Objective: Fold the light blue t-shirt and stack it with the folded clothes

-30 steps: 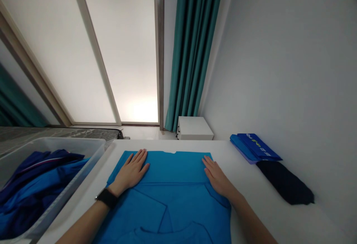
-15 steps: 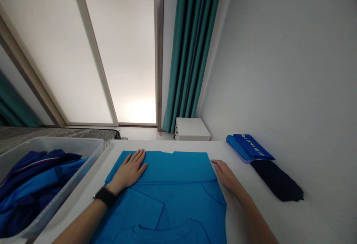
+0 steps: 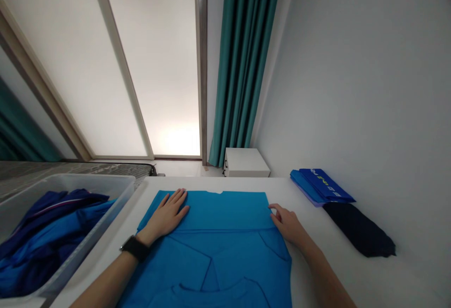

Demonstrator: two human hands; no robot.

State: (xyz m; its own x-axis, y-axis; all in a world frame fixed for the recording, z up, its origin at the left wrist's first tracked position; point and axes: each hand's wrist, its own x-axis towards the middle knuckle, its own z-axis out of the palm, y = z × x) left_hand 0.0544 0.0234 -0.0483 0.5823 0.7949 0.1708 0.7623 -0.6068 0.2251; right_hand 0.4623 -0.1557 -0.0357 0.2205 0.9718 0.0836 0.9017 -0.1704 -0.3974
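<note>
A blue T-shirt [image 3: 225, 209] is spread on the white table, its far end folded over in a straight band and its neckline towards me. On the shirt's far left corner my left hand [image 3: 169, 219] lies flat, fingers stretched out; a black watch [image 3: 136, 248] is on that wrist. At the right edge of the folded band is my right hand [image 3: 287, 223]. Its fingers are slightly bent, with a gap between thumb and index finger, and nothing shows between them. Whether its fingertips touch the fabric is hard to tell.
A clear plastic bin [image 3: 128, 187] with dark blue and blue clothes [image 3: 70, 223] stands at the left. Folded blue garments [image 3: 322, 186] and a dark folded cloth [image 3: 359, 230] lie on the table [image 3: 218, 183] at the right, by the wall. A white cabinet [image 3: 246, 160] stands beyond.
My right hand's fingers have bent more and come slightly apart at the shirt's edge. My left hand stays flat on the cloth. The whole view has shifted a little.
</note>
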